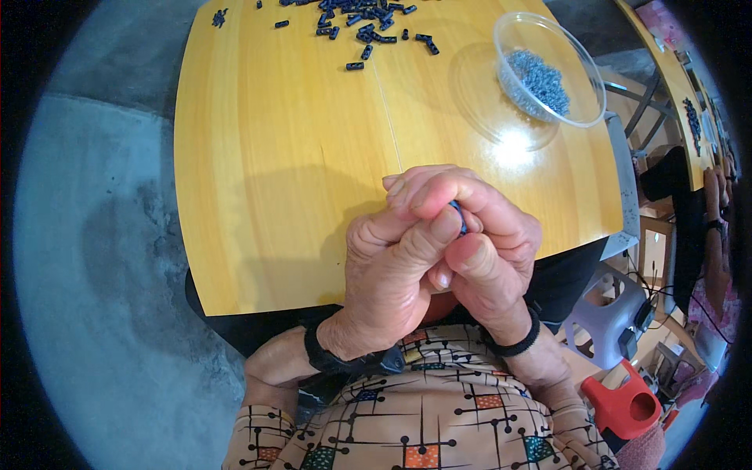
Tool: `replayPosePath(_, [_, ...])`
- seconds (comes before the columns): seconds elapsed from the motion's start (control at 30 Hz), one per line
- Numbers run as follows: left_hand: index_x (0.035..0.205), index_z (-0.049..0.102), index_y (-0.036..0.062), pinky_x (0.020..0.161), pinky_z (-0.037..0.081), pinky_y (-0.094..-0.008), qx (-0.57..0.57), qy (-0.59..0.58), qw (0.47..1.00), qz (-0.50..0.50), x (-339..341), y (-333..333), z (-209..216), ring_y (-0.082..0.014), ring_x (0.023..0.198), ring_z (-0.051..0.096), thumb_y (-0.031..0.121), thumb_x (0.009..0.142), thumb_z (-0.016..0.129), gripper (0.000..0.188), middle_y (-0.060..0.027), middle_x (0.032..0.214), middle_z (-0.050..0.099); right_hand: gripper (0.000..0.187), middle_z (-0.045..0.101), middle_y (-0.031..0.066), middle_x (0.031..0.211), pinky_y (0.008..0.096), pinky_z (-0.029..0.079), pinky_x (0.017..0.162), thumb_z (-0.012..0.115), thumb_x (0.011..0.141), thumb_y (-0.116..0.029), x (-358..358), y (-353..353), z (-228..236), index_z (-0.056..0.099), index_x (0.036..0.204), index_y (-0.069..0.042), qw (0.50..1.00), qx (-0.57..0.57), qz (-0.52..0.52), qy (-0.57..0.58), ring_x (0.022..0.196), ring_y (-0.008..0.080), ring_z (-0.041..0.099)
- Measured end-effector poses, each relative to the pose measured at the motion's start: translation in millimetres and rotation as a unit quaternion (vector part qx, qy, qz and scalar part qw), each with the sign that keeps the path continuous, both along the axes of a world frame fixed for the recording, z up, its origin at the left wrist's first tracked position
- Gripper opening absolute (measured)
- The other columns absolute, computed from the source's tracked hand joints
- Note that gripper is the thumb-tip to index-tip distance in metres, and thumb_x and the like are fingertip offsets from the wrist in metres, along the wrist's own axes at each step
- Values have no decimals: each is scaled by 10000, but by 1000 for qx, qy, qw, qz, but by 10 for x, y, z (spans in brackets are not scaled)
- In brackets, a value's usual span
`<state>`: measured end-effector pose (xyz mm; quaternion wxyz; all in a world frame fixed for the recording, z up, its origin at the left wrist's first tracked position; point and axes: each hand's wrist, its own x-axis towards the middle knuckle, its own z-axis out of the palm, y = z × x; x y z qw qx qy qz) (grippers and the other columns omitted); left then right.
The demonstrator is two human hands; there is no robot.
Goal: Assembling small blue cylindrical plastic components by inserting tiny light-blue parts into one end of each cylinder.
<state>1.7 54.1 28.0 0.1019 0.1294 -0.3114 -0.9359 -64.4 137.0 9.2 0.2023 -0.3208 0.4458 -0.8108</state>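
Observation:
My left hand (389, 270) and my right hand (499, 227) are pressed together above the near part of the wooden table. Between their fingertips they grip a small dark piece (460, 217), only a bluish-black sliver of which shows. The fingers of both hands are closed around it and cover the rest. Toward the far edge lies a loose pile of small black cylindrical parts (355, 66) with holes in them. A clear round plastic bowl (597, 90) at the far right contains many tiny silvery metal pieces (536, 82).
A small cluster of thin dark bits (220, 17) lies at the table's (266, 157) far left. On the right stand a grey plastic stool (599, 317) and a red stool (624, 399). Another person's arm (713, 196) rests by a second table (666, 86).

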Motion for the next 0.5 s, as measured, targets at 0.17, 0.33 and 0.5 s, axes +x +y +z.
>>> replayPosePath(0.17, [865,644,81,484,375,-170,56,15,998,3,-12,14,-92,-48,551,463,147,842,599,84,12,727,553,257,571,81,909,182,389,547,572,853,-199,19,-70,-4,588,934,45,997,11,5,-70,646,75,500])
replayPosePath(0.33, [753,506,125,427,265,-177,-87,-110,990,29,-50,61,-81,-21,494,355,391,813,594,287,73,626,417,217,541,37,828,156,332,465,572,851,-159,10,-58,12,595,914,47,983,2,33,-180,536,36,443])
replayPosePath(0.5, [908,585,68,485,346,-174,-19,-21,1000,12,-29,5,-140,-37,528,419,266,860,574,205,23,703,523,178,511,5,786,149,321,462,553,859,-125,0,-17,120,590,935,31,975,10,59,-213,518,17,410])
